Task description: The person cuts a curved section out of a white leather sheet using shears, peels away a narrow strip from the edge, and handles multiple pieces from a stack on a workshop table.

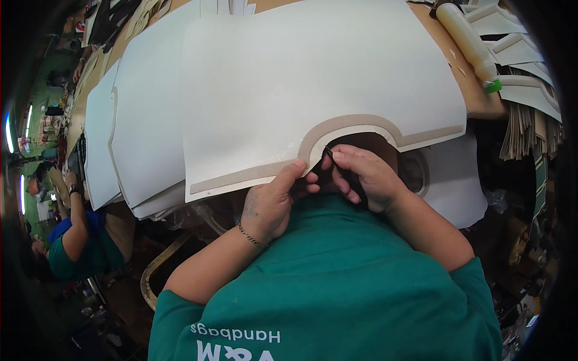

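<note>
1 white sheet [253, 90], head view, lies across the desk [432, 36], its near edge reaching toward the person's green shirt [325, 259]. 2 bare hands are at that edge. Left hand [268, 204]: grip pinched on the sheet at the left foot of the arched cutout, thumb on the upper face, fingers curled below. Right hand [370, 174]: grip closed, thumb and fingers together, on a small dark tool [329, 151] whose tip stands near the arch's inner edge; its exact kind cannot be told.

Progress, as judged from the surface: the tan strip [352, 120] follows nearly the whole near edge, straight on 2 sides and bent round the arch, so its laying appears complete. Inside the curve runs a pale margin [360, 129]. Fine lines cross it toward the right of the arch, perhaps cuts; near the hands they are harder to make out, and that portion may be unfinished. The margin appears flat, not turned over the strip.

Surroundings: more white sheets [147, 138] lie at the left; at the right, a bottle [463, 42] lies beside pale pieces [530, 90] bearing curved strips.
</note>
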The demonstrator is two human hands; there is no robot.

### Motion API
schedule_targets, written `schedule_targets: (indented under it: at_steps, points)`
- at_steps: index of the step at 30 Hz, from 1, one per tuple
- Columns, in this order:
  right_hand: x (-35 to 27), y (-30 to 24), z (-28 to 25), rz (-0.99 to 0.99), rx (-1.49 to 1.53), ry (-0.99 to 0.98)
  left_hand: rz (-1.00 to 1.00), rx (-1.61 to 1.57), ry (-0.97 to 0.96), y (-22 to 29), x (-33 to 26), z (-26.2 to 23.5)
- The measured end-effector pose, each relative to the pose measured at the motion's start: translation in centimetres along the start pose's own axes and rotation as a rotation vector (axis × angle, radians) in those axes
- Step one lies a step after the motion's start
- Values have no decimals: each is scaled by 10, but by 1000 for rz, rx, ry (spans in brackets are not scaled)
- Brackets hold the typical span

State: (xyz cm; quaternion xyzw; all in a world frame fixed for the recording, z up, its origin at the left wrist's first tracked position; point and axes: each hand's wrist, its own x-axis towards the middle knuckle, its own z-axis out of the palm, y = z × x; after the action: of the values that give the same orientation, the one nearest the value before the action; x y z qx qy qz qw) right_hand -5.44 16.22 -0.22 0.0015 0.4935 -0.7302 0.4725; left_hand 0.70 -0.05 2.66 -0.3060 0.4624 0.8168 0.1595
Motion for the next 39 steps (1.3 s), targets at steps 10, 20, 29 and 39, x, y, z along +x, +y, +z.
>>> schedule_targets:
  at_steps: [10,20,29,39]
  points:
    - [-5,4,0,22,17,20,-17,8,7,-1,-1,1]
    - [-4,2,8,8,138,81,-62,-2,-22,0,-4,4]
    - [-14,4,10,51,220,157,-57,-7,-22,-1,-2,2]
    - [-12,12,23,-6,459,155,-80,8,-86,-3,-4,0]
